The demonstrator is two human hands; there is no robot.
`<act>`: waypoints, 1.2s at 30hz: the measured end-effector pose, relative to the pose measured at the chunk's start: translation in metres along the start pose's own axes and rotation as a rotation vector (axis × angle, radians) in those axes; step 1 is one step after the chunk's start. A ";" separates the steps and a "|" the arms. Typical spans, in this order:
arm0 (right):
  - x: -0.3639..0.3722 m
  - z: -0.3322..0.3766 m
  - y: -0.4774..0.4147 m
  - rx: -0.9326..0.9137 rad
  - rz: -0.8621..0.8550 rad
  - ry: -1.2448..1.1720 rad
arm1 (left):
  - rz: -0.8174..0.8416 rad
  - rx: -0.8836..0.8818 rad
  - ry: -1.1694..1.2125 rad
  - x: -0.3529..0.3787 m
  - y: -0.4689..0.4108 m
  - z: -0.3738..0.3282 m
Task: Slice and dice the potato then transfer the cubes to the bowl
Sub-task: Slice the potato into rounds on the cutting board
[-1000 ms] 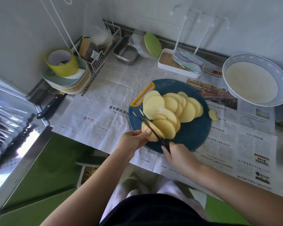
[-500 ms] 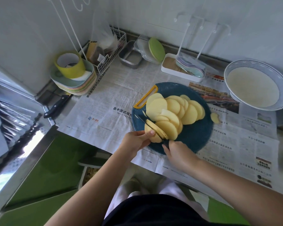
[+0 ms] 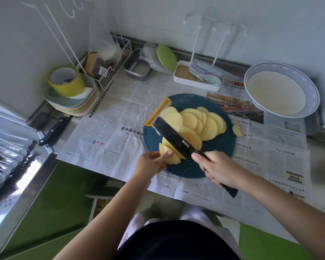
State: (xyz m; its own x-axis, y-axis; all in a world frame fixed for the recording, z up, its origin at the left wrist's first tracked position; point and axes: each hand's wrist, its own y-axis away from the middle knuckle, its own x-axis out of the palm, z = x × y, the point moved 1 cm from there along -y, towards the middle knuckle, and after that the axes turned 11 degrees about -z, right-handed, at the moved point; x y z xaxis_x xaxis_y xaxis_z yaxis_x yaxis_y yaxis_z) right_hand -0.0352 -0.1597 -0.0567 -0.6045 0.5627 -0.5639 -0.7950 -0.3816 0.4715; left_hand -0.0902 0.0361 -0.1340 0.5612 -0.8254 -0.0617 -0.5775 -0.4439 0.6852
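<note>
1. Gripping the black knife (image 3: pixel 174 136) by its handle, the right hand (image 3: pixel 219 168) has its fingers wrapped tight; the handle's butt sticks out past the wrist toward the lower right.
2. The knife's long axis runs on a diagonal, tip pointing up-left toward the yellow handle loop (image 3: pixel 159 114) of the cutting board (image 3: pixel 219 152), heel down-right at the hand. The broad flat of the blade faces the camera, tilted rather than edge-down.
3. The left hand (image 3: pixel 151 163) pinches the remaining end piece of potato (image 3: pixel 166 153) at the near-left edge of the board, fingertips on its cut face. The piece sits just under and beside the blade.
4. Potato slices (image 3: pixel 201 122) lie fanned in an overlapping row across the middle of the board, trending from the blade up and to the right. Part of the fan is covered by the blade.
5. One stray slice (image 3: pixel 237 130) rests off the board on the newspaper (image 3: pixel 105 128), just beside the board's right rim.
6. The round blue board sits on newspaper spread over the counter (image 3: pixel 36 117).
7. The bowl (image 3: pixel 308 85), white with a blue-patterned rim, stands at the far right, well apart from the board.
8. A second black-handled knife (image 3: pixel 53 133) lies on the counter's left edge, near a stack of plates (image 3: pixel 77 104).
</note>
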 end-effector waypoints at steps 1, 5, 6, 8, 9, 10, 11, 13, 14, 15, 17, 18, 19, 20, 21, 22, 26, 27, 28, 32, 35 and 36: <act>-0.002 0.001 0.005 -0.007 -0.004 0.006 | -0.002 0.002 -0.006 0.001 0.000 0.000; -0.005 -0.001 0.020 -0.034 -0.012 0.090 | -0.012 0.046 -0.025 0.002 0.001 0.000; -0.005 -0.003 0.021 -0.036 -0.018 0.113 | -0.021 0.058 -0.033 0.002 0.001 0.001; -0.004 -0.006 0.023 -0.032 -0.027 0.129 | -0.031 0.075 -0.049 0.002 0.002 0.001; -0.004 -0.007 0.023 -0.035 -0.031 0.130 | -0.033 0.076 -0.054 0.003 0.002 0.001; -0.003 -0.007 0.023 -0.040 -0.035 0.129 | -0.034 0.075 -0.060 0.003 0.001 0.001; -0.003 -0.008 0.023 -0.044 -0.038 0.125 | -0.037 0.073 -0.064 0.003 0.000 0.001; -0.002 -0.008 0.023 -0.048 -0.039 0.114 | -0.040 0.070 -0.072 0.003 -0.001 0.001; -0.001 -0.008 0.024 -0.046 -0.039 0.109 | -0.043 0.071 -0.073 0.003 -0.001 0.002; -0.001 -0.008 0.024 -0.044 -0.038 0.107 | -0.048 0.071 -0.074 0.004 -0.001 0.002; 0.001 -0.009 0.023 -0.044 -0.039 0.111 | -0.055 0.075 -0.075 0.004 -0.001 0.002; 0.002 -0.009 0.022 -0.046 -0.039 0.117 | -0.057 0.077 -0.076 0.004 -0.001 0.002; 0.002 -0.009 0.022 -0.046 -0.039 0.121 | -0.057 0.079 -0.078 0.004 -0.001 0.001; 0.003 -0.009 0.021 -0.046 -0.040 0.123 | -0.058 0.085 -0.084 0.004 -0.001 0.001; 0.003 -0.009 0.021 -0.046 -0.042 0.124 | -0.059 0.088 -0.094 0.005 -0.001 0.001; 0.004 -0.010 0.021 -0.045 -0.044 0.127 | -0.061 0.092 -0.108 0.005 -0.002 0.001; 0.007 -0.011 0.018 -0.075 -0.072 0.196 | -0.056 0.123 -0.138 0.004 -0.004 0.002; 0.009 -0.012 0.017 -0.083 -0.081 0.218 | -0.052 0.135 -0.142 0.004 -0.005 0.002; 0.011 -0.013 0.017 -0.087 -0.088 0.233 | -0.051 0.147 -0.141 0.004 -0.005 0.003; 0.016 -0.013 0.017 -0.068 -0.078 0.252 | -0.055 0.187 -0.139 0.006 -0.005 0.006; 0.017 -0.009 0.013 -0.065 -0.077 0.301 | -0.061 0.180 -0.145 0.006 -0.006 0.007; 0.018 -0.009 0.012 -0.072 -0.080 0.321 | -0.063 0.174 -0.148 0.006 -0.006 0.007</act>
State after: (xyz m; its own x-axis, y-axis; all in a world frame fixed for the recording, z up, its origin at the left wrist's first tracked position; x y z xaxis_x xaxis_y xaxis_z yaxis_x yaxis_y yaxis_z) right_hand -0.0560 -0.1607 -0.0667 -0.5160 0.3378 -0.7872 -0.8352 -0.4025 0.3748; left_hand -0.0878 0.0316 -0.1437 0.5136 -0.8307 -0.2150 -0.6451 -0.5390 0.5416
